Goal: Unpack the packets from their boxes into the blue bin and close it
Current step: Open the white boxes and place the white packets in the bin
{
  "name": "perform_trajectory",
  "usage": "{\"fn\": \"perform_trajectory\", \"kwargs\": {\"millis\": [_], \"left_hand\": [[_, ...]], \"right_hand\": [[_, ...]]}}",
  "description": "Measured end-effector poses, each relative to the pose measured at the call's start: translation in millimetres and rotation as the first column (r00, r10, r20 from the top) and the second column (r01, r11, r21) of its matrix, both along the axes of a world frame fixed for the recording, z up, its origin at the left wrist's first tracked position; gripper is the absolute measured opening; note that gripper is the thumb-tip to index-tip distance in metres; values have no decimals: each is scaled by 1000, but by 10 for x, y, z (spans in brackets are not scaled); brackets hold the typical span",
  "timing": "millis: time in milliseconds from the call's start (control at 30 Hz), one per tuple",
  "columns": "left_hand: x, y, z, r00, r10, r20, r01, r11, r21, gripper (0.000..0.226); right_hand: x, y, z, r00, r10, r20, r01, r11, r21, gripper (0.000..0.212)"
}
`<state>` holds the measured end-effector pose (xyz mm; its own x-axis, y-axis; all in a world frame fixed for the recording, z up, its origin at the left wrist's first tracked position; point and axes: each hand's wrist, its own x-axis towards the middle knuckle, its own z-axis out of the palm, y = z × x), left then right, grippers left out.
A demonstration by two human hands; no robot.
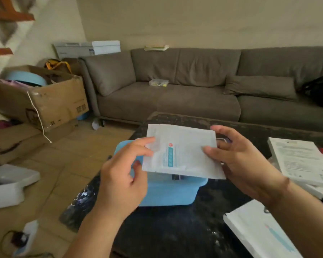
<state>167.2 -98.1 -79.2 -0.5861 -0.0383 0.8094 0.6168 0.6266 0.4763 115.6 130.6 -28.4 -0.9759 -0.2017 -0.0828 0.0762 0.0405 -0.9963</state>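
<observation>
Over the blue bin (168,190), on the dark table (175,235), a flat white packet (183,151) sits between two hands; the left hand (123,175) pinches its left edge, thumb under and fingers on top; the right hand (244,164) pinches the right edge the same way, so the packet hangs level, just above the bin's opening. Whether the bin already holds anything I cannot tell, the packet covers most of it; no lid shows from here. The job now, as I read it, is a clean drop: tip the near edge down, line the long side up with the bin's length, and let it slide in flat instead of folding; a limp paper sleeve like this may catch on the rim if released crooked. More white boxes (298,161) wait at the right of the table, another box (259,233) lies near the right forearm; likely more to unpack.
</observation>
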Motion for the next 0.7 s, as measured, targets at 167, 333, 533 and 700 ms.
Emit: {"fn": "perform_trajectory", "kwargs": {"millis": [167, 333, 533, 700], "left_hand": [[-190, -337, 28, 901, 281, 330, -363, 906, 219, 40], [-321, -427, -51, 886, 286, 366, -387, 890, 240, 35], [-366, -389, -43, 879, 264, 398, -381, 890, 252, 24], [-412, -371, -56, 881, 252, 400, -381, 880, 285, 20]], "right_hand": [[-560, -469, -29, 996, 51, -71, -27, 952, 306, 53], [-763, -736, -402, 995, 90, 43, -99, 882, 461, 49], [-925, -980, -627, 972, 132, 193, -221, 793, 567, 52], [-956, -1131, -684, 934, 221, 282, -358, 605, 711, 58]]}}
